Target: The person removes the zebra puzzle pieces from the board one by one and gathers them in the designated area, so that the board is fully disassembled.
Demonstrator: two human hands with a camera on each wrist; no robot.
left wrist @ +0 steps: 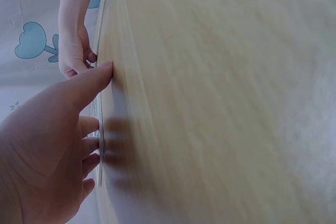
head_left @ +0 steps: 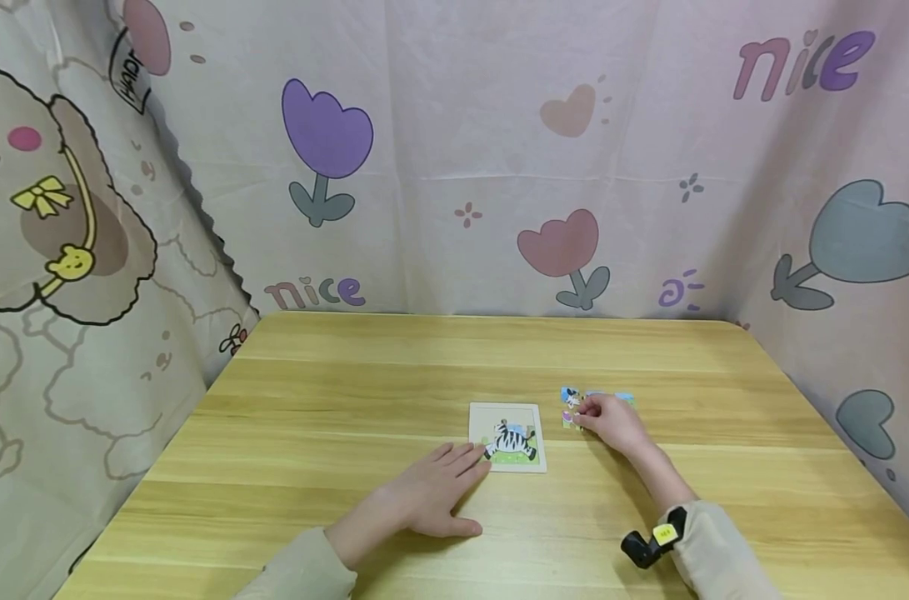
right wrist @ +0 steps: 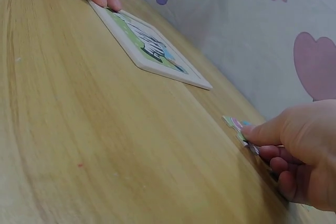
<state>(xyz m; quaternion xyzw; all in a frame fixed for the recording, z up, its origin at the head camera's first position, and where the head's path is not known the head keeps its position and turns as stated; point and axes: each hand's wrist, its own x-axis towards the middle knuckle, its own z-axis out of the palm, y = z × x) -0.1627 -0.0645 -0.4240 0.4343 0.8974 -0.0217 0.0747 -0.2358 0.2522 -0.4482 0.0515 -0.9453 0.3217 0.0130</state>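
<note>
- Green and pale, a puzzle piece (right wrist: 242,138) is pinched by the right grip (head_left: 611,419), just above the worktop or touching it; which cannot be told.
- The left grip (head_left: 437,489) lies spread and released, fingertips on the left edge of the zebra board (head_left: 540,442).
- Loose pieces (head_left: 570,397) lie beside the right grip.
- Picking up a piece seems the step in hand; the next move likely calls for lifting it without dragging its neighbours across the worktop (head_left: 334,392).

The left sleeve (head_left: 304,571) and right sleeve (head_left: 724,550) are both plain beige and loose. Beside the right one I spot a stubby black wrist camera (head_left: 637,551) (its little yellow label (head_left: 665,534) catches my eye), marked with what may be lettering, too small to read.
</note>
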